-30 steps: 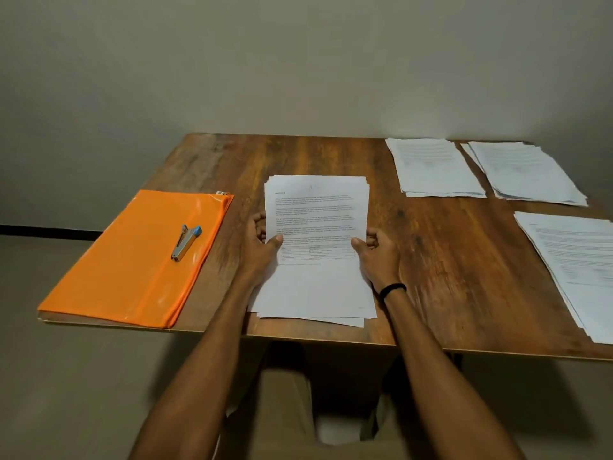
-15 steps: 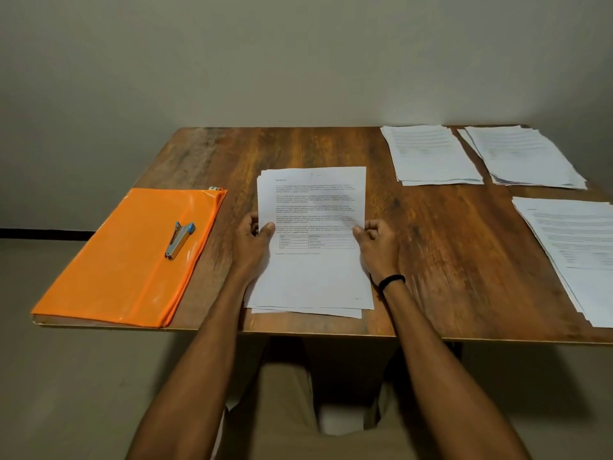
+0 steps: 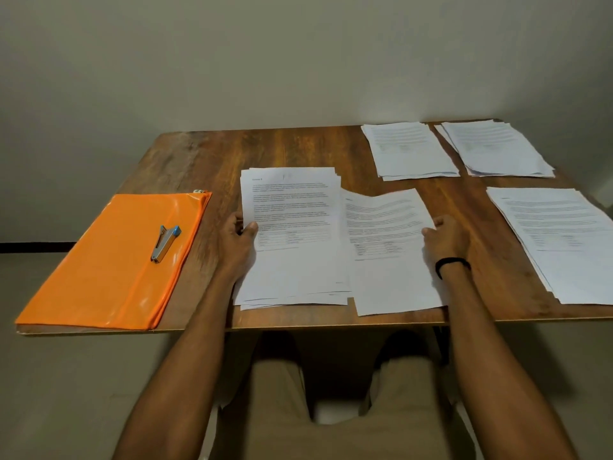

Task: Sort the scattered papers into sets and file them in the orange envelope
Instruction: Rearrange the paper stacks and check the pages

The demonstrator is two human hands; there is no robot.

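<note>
Left hand point(image 3: 237, 242) pinches the stack's point(image 3: 292, 260) left edge mid-table point(image 3: 298, 147), right hand point(image 3: 446, 237) pinches a sheet point(image 3: 388, 277) overlapping its right edge; envelope point(image 3: 109, 277) lies far left, stapler point(image 3: 166, 239) on it.

Wooden table point(image 3: 298, 151), streaky brown top. Well left of left hand point(image 3: 237, 240): orange envelope point(image 3: 109, 270), flat, reaching near edge and left corner. Under left hand's thumb: central stack point(image 3: 292, 267) of printed sheets, edges uneven. Between both hands: loose sheet point(image 3: 388, 277), overlapping stack's right side, pinched at its right edge by right hand point(image 3: 446, 240); possibly lifted slightly off wood, hard to tell. Right of right hand, near: right stack point(image 3: 564, 240), cut by frame edge. Beyond right hand, by far edge: far-left stack point(image 3: 411, 154) and far-right stack point(image 3: 497, 151), just beside each other.
</note>
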